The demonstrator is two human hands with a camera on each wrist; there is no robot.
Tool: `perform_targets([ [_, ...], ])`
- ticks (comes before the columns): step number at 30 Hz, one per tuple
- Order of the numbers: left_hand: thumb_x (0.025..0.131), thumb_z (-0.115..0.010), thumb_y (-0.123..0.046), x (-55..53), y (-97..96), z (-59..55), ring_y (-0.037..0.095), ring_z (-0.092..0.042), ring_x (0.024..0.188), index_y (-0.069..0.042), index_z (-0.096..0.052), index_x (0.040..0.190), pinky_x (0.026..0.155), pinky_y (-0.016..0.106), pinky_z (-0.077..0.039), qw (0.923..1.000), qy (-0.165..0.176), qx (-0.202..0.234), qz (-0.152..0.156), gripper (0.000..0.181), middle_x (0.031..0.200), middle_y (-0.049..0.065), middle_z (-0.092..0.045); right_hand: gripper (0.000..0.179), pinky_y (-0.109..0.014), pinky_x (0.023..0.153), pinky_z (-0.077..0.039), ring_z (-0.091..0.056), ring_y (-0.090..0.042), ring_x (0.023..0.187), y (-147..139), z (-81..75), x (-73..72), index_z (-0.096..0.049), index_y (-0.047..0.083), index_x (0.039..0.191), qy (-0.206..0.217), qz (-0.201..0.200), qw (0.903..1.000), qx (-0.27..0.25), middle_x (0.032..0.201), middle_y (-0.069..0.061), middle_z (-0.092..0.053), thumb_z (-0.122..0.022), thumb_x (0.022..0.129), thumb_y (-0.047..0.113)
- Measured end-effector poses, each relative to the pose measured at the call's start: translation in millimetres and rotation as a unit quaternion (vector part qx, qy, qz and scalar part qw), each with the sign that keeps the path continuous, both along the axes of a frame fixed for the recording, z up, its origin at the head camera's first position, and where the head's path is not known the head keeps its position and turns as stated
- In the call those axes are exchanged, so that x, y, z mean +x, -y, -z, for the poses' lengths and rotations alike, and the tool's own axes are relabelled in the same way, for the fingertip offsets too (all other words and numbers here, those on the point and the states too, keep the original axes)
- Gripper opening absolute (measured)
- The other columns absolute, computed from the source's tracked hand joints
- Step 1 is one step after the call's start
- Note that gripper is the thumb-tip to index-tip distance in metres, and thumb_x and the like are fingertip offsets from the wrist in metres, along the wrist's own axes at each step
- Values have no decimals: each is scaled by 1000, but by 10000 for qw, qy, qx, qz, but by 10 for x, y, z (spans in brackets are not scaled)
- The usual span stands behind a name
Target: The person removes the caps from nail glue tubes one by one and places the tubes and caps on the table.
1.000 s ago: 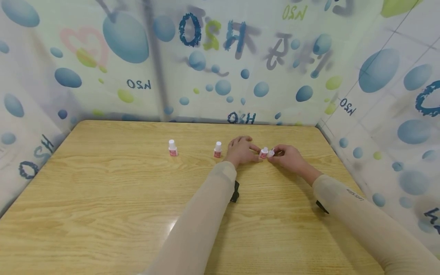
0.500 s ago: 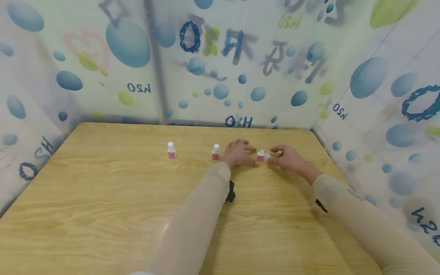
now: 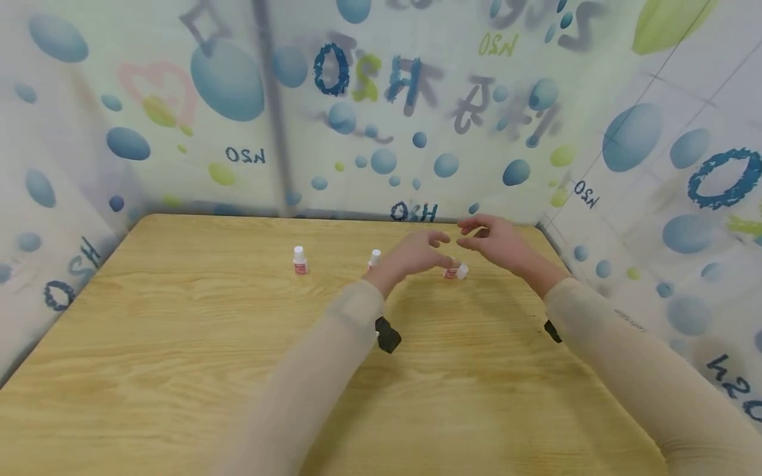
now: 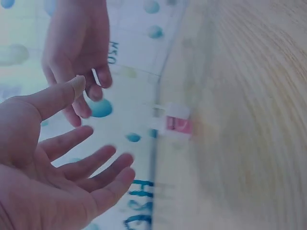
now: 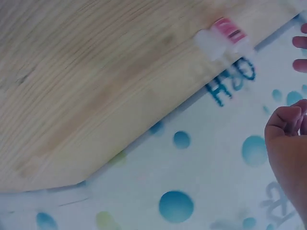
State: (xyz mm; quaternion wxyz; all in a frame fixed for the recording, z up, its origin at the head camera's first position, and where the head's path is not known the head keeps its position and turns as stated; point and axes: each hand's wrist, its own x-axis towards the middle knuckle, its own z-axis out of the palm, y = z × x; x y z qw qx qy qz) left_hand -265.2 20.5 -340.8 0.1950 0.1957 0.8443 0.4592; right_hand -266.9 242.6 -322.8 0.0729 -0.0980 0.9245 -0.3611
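Note:
A small white bottle with a pink-red label (image 3: 449,273) stands on the table at the right, and a white cap (image 3: 462,271) lies close beside it. My left hand (image 3: 417,252) is raised over the table with fingers spread; its thumb hides the bottle's top in the head view. The left wrist view shows that thumb apart from the bottle (image 4: 178,125). Loosely bent and holding nothing, my right hand (image 3: 497,243) hovers behind and to the right of the cap. A second such bottle (image 3: 374,258) is partly covered by my left wrist. Another capped bottle (image 3: 300,261) stands further left.
The wooden table (image 3: 196,344) ends at a patterned wall sheet (image 3: 333,152) at the back. A similar sheet (image 3: 643,218) rises along the right side. A black device (image 3: 388,335) sits under my left wrist.
My right hand has released the cap, which now lies beside the right bottle. Both hands have lifted away from that bottle. The other two bottles stay where they were.

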Motion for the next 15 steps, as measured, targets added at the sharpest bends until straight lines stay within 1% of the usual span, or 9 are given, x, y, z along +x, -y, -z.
perform_targets([
  [1,97,-77,-37,31,50,-51,32,-56,145,-16,-57,153,118,52,-49,9999,-101,-65,1,63,158,13,-57,45,-38,90,-56,-69,-32,115,62,-13,7,-59,8,147,1,-41,10000,-41,138,-17,-62,-65,107,30],
  [3,99,-76,-36,84,183,-134,29,-63,137,-16,-63,146,113,49,-53,9997,-207,-90,-60,53,147,11,-66,43,-41,90,-57,-70,-31,113,198,-23,20,-60,8,146,57,-151,9997,-157,133,-16,-64,-62,108,29],
  [5,98,-77,-35,133,339,-182,29,-67,129,-16,-67,140,106,51,-57,9992,-278,-46,-286,47,138,9,-71,41,-44,91,-57,-70,-29,108,340,-11,28,-61,8,144,113,-281,9993,-236,130,-15,-64,-61,109,28],
  [7,97,-79,-35,169,507,-201,28,-68,125,-16,-70,137,103,51,-59,9973,-412,30,-601,46,135,9,-73,39,-46,90,-57,-70,-27,103,478,3,34,-62,8,143,151,-392,9987,-302,129,-15,-65,-61,109,27],
  [8,96,-80,-35,185,594,-203,29,-69,124,-16,-70,136,101,51,-60,9959,-458,86,-781,45,134,9,-73,37,-46,89,-57,-70,-27,101,545,11,35,-63,9,142,169,-429,9984,-338,128,-14,-65,-62,109,27],
  [9,95,-81,-34,200,677,-195,29,-69,123,-16,-70,135,100,52,-60,9939,-524,132,-966,45,134,10,-73,36,-44,86,-58,-69,-26,99,608,23,34,-64,10,140,161,-462,9981,-367,126,-13,-66,-62,109,26],
  [11,94,-82,-33,224,834,-159,30,-69,123,-16,-70,136,99,52,-60,9897,-591,162,-1291,47,136,11,-71,34,-42,83,-57,-68,-30,96,728,46,35,-65,11,138,190,-530,9973,-468,125,-12,-66,-63,108,26],
  [12,94,-83,-33,231,910,-132,30,-69,123,-15,-69,136,101,48,-60,9877,-665,135,-1406,48,137,13,-70,34,-42,81,-56,-68,-32,97,787,65,24,-65,11,138,210,-564,9969,-508,124,-12,-66,-63,108,27],
  [15,94,-83,-30,267,1104,-42,32,-68,124,-14,-66,139,100,48,-60,9850,-598,-5,-1616,51,140,15,-68,35,-40,80,-55,-67,-39,101,951,146,-13,-65,11,137,231,-680,9959,-558,123,-11,-66,-63,108,28],
])
